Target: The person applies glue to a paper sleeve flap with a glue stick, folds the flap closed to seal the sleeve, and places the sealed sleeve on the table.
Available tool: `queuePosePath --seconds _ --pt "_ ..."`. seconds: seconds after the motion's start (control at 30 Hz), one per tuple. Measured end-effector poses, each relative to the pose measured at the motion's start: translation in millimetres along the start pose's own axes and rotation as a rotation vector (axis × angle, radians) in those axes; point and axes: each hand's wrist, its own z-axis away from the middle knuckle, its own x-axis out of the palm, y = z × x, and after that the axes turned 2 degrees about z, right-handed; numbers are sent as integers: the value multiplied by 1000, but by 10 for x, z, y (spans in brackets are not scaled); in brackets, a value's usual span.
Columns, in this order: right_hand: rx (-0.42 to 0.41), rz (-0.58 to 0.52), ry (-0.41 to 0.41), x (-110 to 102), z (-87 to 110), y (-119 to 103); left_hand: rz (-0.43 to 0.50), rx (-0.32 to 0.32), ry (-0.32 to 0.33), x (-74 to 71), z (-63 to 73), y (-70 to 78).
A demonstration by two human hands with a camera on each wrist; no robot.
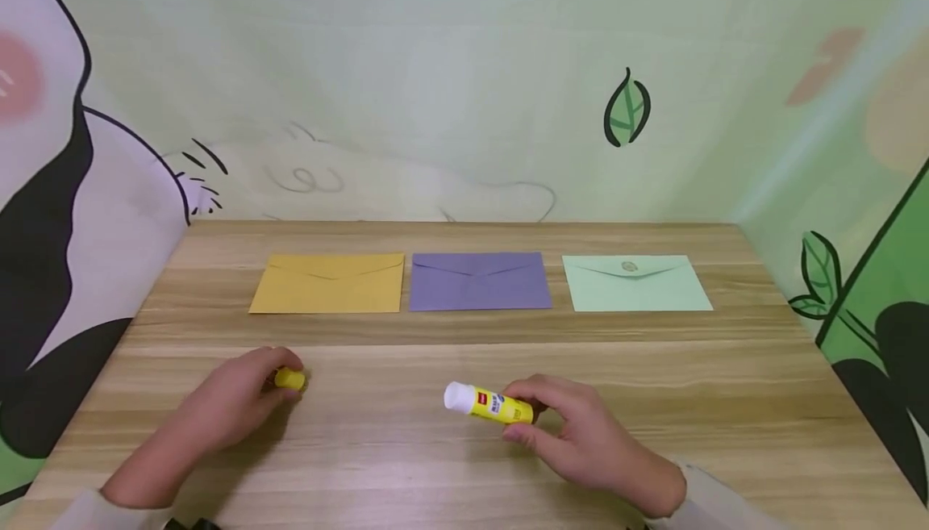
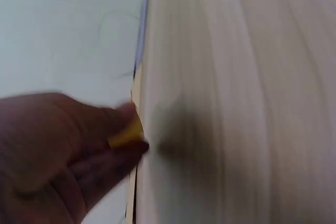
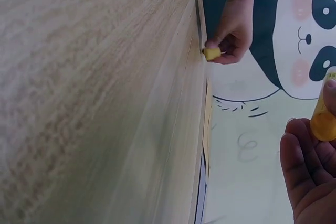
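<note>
My right hand (image 1: 581, 433) grips a yellow glue stick (image 1: 501, 406) by its lower end, its white end pointing left above the table. In the right wrist view part of the glue stick (image 3: 323, 116) is cut off by the frame edge. Over at the left, my left hand (image 1: 232, 401) pinches a small yellow cap (image 1: 290, 378) between thumb and fingers, close to the tabletop. The left wrist view shows the cap (image 2: 127, 134) mostly hidden by the fingers. A gap of bare wood lies between the two hands.
Along the back of the wooden table (image 1: 377, 465) lie three envelopes in a row: a yellow one (image 1: 330, 292), a purple one (image 1: 479, 288) and a mint green one (image 1: 639, 292) with a round seal. A printed cloth wall (image 1: 435, 94) rises behind.
</note>
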Motion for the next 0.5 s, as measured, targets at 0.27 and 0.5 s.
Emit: queuePosePath --seconds 0.27,0.5 --pt "-11 -1 22 7 7 -9 205 153 58 -50 68 474" --pt "-70 34 64 -1 -5 -73 314 334 124 -37 125 919"
